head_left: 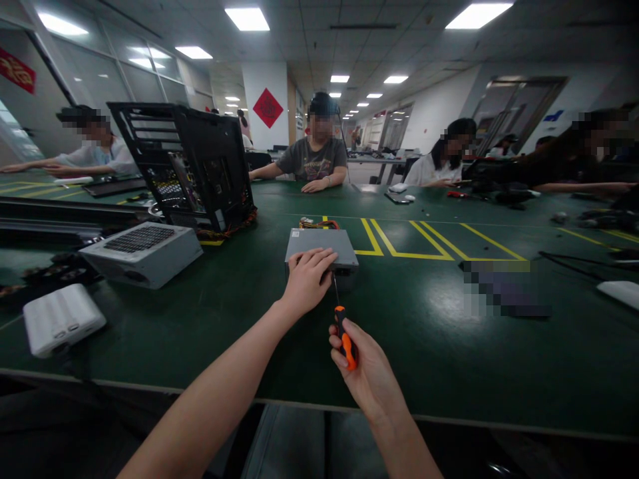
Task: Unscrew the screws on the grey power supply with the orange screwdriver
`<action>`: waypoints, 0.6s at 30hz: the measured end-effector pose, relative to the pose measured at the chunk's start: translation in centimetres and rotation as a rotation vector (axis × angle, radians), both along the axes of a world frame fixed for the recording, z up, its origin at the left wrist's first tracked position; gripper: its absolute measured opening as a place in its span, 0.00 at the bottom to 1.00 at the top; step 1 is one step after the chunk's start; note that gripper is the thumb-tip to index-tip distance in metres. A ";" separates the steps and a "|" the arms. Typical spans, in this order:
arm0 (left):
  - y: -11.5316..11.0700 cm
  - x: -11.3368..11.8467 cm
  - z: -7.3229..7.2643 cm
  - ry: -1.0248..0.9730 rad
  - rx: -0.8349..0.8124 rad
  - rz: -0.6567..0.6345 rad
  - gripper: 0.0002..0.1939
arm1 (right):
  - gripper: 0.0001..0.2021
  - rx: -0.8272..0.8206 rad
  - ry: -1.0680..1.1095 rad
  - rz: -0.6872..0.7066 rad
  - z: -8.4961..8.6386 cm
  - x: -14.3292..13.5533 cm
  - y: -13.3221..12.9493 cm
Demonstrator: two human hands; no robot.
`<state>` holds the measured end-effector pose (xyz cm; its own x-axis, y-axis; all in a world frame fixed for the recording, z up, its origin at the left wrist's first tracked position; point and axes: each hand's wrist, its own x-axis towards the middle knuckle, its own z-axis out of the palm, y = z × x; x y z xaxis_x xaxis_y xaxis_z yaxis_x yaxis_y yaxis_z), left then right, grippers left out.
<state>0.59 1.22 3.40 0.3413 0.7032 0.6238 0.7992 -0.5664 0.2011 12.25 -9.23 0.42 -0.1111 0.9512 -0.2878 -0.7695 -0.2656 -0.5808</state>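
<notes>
A grey computer power supply (319, 241) sits on the green table in front of me, its bundled cables (319, 224) behind it. My left hand (307, 279) rests on its top near the front edge, fingers stretched out flat. My right hand (362, 356) is closed around the orange and black handle of a screwdriver (344, 336). The thin shaft points up and away toward the front face of the power supply, beside my left hand. Whether the tip touches a screw is too small to tell.
To the left stand an open black computer case (200, 166), a second power supply (144, 249) and a white power bank (64, 319). A dark flat item (504, 289), partly blurred, lies to the right. One person (317, 153) sits across the table; others are on both sides.
</notes>
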 end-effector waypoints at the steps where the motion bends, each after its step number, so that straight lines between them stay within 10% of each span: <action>1: 0.0 0.0 0.0 0.001 0.000 0.001 0.20 | 0.07 0.006 -0.016 -0.004 0.0 0.0 0.0; 18: 0.2 0.0 -0.2 -0.004 0.003 0.011 0.21 | 0.07 -0.121 0.085 0.102 0.8 -0.7 0.1</action>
<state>0.63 1.44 3.21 0.3305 0.7050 0.6275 0.8047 -0.5579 0.2029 11.55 -9.09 1.26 -0.2343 0.8927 -0.3850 -0.7799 -0.4090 -0.4737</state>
